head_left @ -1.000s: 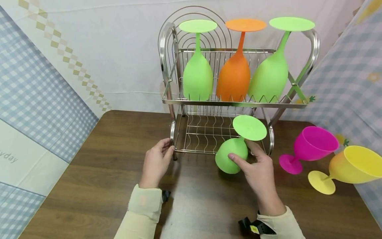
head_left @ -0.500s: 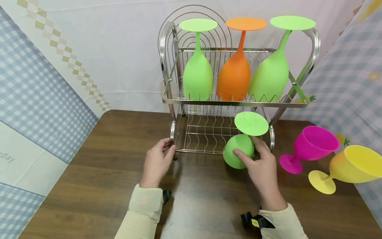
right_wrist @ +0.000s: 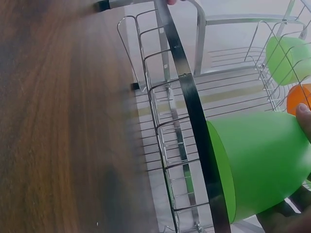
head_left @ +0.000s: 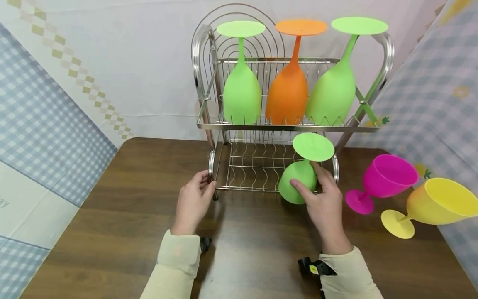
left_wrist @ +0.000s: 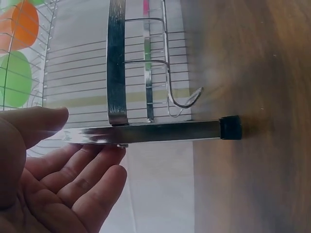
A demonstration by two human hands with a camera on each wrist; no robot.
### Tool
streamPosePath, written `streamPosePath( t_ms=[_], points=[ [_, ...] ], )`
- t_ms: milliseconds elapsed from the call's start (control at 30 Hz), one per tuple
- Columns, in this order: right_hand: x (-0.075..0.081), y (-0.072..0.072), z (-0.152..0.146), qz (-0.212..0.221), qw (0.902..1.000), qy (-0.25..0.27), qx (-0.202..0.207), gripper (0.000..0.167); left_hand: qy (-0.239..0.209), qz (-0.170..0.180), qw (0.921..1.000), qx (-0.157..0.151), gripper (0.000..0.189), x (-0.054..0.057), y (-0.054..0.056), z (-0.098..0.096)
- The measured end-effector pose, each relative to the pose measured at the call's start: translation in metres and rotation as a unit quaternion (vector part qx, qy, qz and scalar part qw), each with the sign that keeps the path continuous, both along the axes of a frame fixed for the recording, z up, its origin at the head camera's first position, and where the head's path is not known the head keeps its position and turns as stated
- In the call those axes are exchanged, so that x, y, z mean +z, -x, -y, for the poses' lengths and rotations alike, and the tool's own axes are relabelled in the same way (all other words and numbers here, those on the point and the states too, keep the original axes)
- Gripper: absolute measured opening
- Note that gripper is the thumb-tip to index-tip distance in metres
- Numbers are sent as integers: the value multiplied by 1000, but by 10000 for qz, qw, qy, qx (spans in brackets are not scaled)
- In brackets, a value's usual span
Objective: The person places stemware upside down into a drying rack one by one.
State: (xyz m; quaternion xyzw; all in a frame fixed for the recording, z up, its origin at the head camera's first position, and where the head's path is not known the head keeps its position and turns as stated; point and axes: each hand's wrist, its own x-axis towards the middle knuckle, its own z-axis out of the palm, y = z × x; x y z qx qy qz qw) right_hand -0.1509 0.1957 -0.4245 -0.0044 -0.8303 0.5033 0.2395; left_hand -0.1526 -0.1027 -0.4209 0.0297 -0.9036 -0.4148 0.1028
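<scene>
My right hand (head_left: 323,207) holds a green goblet (head_left: 297,182) upside down, thumb on the near side of the bowl and fingers behind it. The goblet tilts at the front right of the lower tier of a metal dish rack (head_left: 250,189). In the right wrist view the rim of this green goblet (right_wrist: 262,165) is right at the rack's front bar. With the thumb on one side and fingers on the other, my left hand (head_left: 192,203) pinches the rack's front left leg (left_wrist: 87,135).
On the upper tier stand three upturned goblets: a green one (head_left: 242,95), an orange one (head_left: 286,95) and another green one (head_left: 332,97). A magenta goblet (head_left: 388,178) and a yellow goblet (head_left: 440,203) lie tilted on the wooden table (head_left: 112,232) to the right.
My right hand has moved the green goblet back and a little right, up to the front edge of the lower tier. My left hand stays on the rack leg.
</scene>
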Motion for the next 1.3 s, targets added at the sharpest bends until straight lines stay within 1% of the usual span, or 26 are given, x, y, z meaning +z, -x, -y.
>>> streamPosePath(
  t_ms=[100,200,333,467,600,733,900,1100,1300],
  points=[
    [-1,2,2,-106,9999,11,-94,65,-10,-142,9999,10,35,1,4,0],
    [-2,4,4,-214,9996,-10,-156,66,-48,-228,9997,84,33,2,7,0],
    [-3,7,4,-319,9992,-71,-234,66,-7,-205,9996,172,30,3,12,0],
    [-4,11,2,-332,9989,-37,-316,66,38,-206,9996,211,27,4,16,-1],
    [-2,17,1,-260,9987,8,-427,64,118,-90,9997,171,22,6,18,0],
    [1,24,2,-141,9986,55,-497,62,166,89,9998,34,21,9,19,1],
    [-6,32,4,-27,9990,-1,-455,59,152,313,9994,-79,21,13,20,4],
    [-14,38,-2,139,9981,-163,-585,61,194,369,9991,-113,20,15,20,4],
    [-17,39,-5,240,9978,-301,-542,61,141,394,9991,-91,19,13,20,2]
  ],
)
